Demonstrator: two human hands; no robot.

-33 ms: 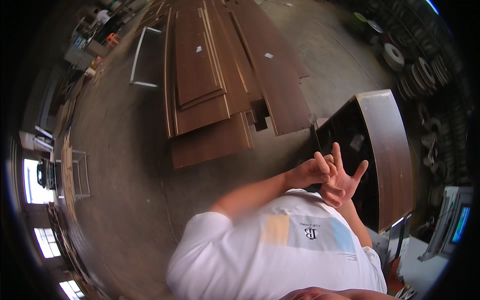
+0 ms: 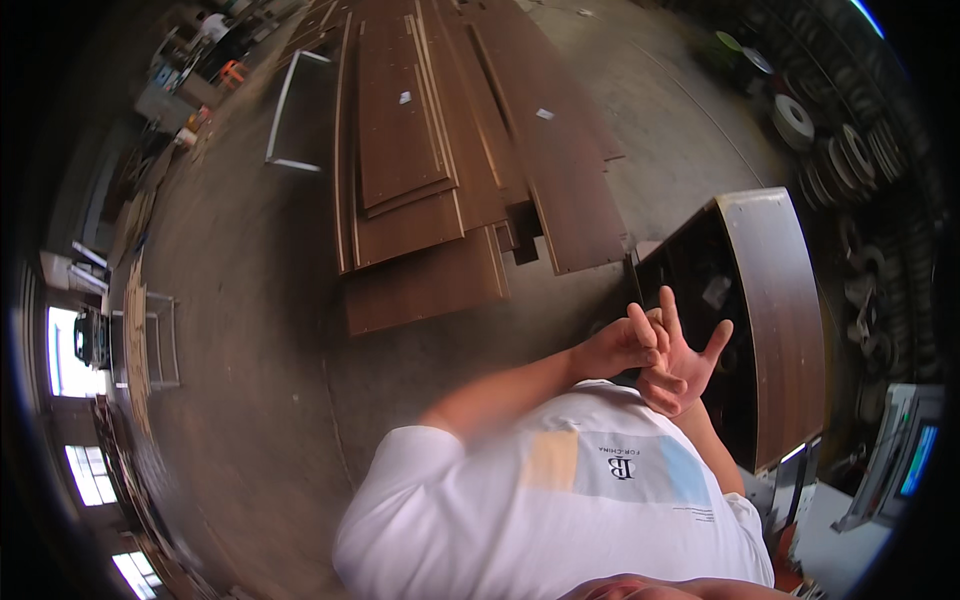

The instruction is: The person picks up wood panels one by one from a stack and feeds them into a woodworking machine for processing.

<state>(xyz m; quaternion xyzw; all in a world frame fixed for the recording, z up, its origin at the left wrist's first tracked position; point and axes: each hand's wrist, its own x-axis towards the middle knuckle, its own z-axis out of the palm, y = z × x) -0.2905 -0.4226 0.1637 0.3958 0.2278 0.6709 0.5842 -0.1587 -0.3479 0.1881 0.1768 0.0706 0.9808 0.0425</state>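
Note:
My left hand [image 2: 612, 346] and my right hand [image 2: 690, 364] meet in front of my white T-shirt [image 2: 480, 510]. The right palm faces up toward me, with its thumb and one finger stretched apart and other fingers bent. Curled fingers of the left hand press on the bent fingers of the right, while one left finger points up. No tool or part shows in either hand. Just beyond the right hand stands a dark brown cabinet-like box [image 2: 785, 320], its shadowed side toward my hands. A pale piece [image 2: 716, 291] shows inside that dark side.
Large brown boards [image 2: 410, 150] lie stacked ahead, beside a white metal frame [image 2: 272, 130]. Rolls of banding [image 2: 793, 122] line the right side. A machine with a screen [image 2: 917, 460] stands at lower right. Another person [image 2: 213, 28] is at far left, near an orange stool [image 2: 233, 72].
The surroundings have shifted very slightly in the view, mostly to the right at the top. Both hands keep the same pose and contact.

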